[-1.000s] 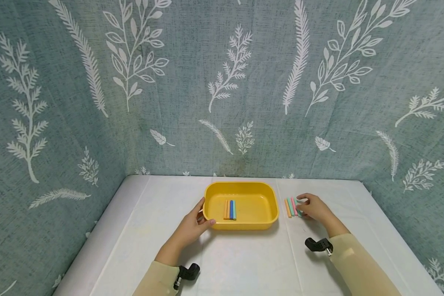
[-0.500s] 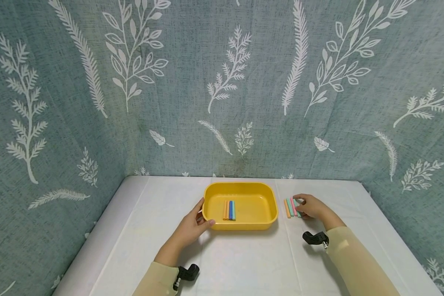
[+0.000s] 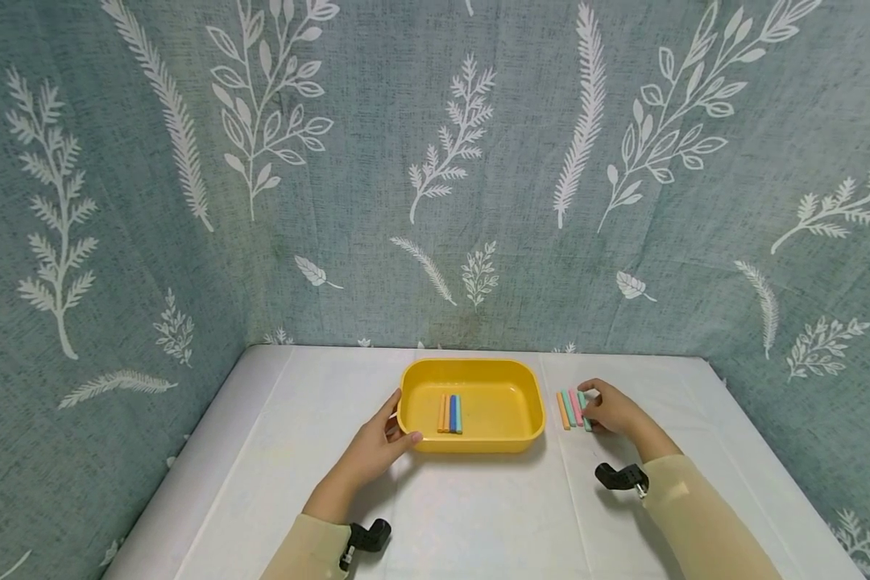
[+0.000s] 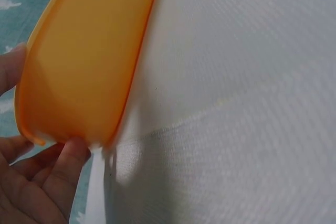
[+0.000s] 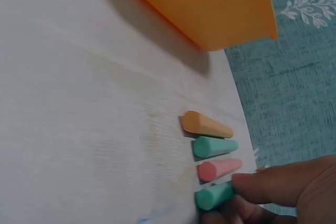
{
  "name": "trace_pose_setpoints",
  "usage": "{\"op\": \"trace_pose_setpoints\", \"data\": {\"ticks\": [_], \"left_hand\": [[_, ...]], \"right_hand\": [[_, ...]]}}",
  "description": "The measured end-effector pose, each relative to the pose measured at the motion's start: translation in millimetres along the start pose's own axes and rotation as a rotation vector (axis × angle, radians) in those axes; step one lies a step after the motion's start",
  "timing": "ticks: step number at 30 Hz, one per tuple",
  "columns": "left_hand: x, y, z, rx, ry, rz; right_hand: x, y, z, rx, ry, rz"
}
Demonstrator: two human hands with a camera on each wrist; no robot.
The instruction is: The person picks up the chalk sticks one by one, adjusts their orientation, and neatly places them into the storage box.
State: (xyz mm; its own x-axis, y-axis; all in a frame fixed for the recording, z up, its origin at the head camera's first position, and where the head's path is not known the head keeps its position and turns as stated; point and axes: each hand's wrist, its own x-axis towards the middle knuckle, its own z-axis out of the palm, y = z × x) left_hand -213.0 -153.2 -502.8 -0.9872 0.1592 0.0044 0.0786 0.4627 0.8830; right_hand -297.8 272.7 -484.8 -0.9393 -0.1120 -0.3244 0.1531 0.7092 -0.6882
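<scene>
My left hand (image 3: pixel 373 443) grips the left end of a yellow plastic tray (image 3: pixel 503 415), thumb at the front corner and fingers around the side. Inside the tray, towards its left, several chalk sticks lie side by side: orange ones (image 3: pixel 443 414), a blue one (image 3: pixel 453 414) and a light green one (image 3: pixel 459 414). Right of the tray, my right hand (image 3: pixel 616 411) pinches a green chalk stick (image 5: pixel 214 196) between thumb and fingers. That stick ends a row with a pink chalk (image 5: pixel 219 169), another green chalk (image 5: pixel 214 147) and an orange chalk (image 5: pixel 206 124).
A white cloth (image 3: pixel 478 515) covers the table. Behind and at the sides stands a blue-green fabric backdrop (image 3: pixel 362 282) with white leaf prints. Black wrist cameras (image 3: pixel 368 534) sit on both sleeves.
My right hand has shifted slightly about the row's right end, and the green chalk there shows more fully. My left hand and the tray have stayed put.
</scene>
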Motion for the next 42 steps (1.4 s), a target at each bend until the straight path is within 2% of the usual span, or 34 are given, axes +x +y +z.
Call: {"op": "trace_pose_setpoints", "data": {"ticks": [7, 13, 18, 31, 42], "left_hand": [[1.3, -1.6, 0.3, -0.004, 0.003, 0.004], [1.2, -2.9, 0.8, -0.018, 0.007, 0.008], [1.1, -3.1, 0.7, -0.017, 0.006, 0.012], [0.1, -1.9, 0.9, -0.027, 0.003, 0.006], [0.9, -1.4, 1.0, -0.021, 0.003, 0.005]], "right_hand": [[1.1, 6.1, 3.5, 0.089, 0.058, 0.018], [-6.0, 1.4, 4.1, 0.18, 0.071, 0.006], [-13.8, -7.5, 4.0, 0.237, 0.084, -0.03], [-26.4, -39.8, 6.2, 0.338, 0.052, -0.094], [-26.2, -67.5, 23.8, 0.475, 0.021, -0.146]]}}
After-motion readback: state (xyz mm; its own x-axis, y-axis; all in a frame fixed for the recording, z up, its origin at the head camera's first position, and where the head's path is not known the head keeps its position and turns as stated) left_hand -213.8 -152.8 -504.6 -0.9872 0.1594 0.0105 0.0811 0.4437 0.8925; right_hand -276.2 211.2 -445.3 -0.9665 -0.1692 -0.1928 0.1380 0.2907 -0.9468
